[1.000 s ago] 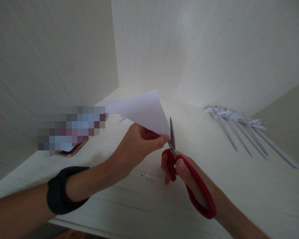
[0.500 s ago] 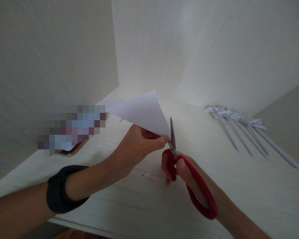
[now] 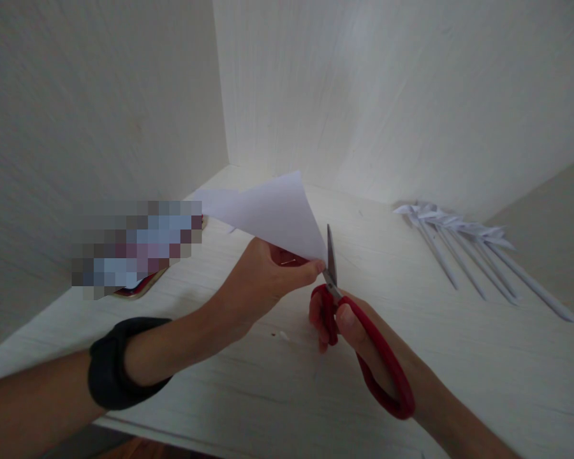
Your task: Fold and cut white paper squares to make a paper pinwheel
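My left hand (image 3: 263,280) pinches the near corner of a folded white sheet of paper (image 3: 277,213), held up above the pale wooden tabletop (image 3: 459,357). A black band (image 3: 119,363) wraps my left wrist. My right hand (image 3: 358,338) grips red-handled scissors (image 3: 363,338), fingers through the loops. Their blades (image 3: 330,258) point up and away, right against the paper's right edge beside my left fingertips.
Several rolled white paper sticks with folded tops (image 3: 469,252) lie at the right rear. A flat object with a gold rim (image 3: 138,284), partly blurred out, lies at the left. Pale walls close the corner behind. A small paper scrap (image 3: 283,336) lies under my hands.
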### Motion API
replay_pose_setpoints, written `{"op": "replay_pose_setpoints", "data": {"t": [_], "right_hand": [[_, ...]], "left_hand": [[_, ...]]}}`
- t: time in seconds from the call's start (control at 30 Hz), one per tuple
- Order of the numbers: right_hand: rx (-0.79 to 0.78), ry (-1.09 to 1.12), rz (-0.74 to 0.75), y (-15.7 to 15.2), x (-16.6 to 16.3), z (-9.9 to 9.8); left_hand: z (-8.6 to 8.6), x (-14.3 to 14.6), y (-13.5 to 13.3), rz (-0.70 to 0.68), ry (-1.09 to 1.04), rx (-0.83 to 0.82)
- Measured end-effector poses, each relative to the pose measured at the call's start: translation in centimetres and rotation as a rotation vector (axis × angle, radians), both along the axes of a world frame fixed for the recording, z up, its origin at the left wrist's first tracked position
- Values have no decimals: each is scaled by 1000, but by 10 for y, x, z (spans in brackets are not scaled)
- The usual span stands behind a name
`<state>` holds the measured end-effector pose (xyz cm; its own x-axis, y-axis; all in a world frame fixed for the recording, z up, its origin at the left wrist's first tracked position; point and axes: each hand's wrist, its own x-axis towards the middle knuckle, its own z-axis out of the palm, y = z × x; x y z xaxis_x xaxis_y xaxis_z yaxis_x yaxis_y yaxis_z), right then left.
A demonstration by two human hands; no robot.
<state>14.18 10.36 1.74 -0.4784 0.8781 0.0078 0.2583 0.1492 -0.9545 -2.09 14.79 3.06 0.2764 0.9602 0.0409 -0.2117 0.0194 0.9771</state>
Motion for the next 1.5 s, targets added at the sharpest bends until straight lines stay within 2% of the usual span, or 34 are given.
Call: {"op": "replay_pose_setpoints", "data": {"t": [0.2,0.77,1.37,1.5], "right_hand": [[-9,-3,-6,1,-1,2],[5,5,0,4,1,-1],[-63,-12,-94,5,-2,3],[-34,-3,-77,5,-3,5]], "left_hand": [[-1,0,1,-35,-54,11],[0,-1,3,50,-6,-30],[-3,-3,5,27,1,-4],[-4,-3,6,20,9,3]]}}
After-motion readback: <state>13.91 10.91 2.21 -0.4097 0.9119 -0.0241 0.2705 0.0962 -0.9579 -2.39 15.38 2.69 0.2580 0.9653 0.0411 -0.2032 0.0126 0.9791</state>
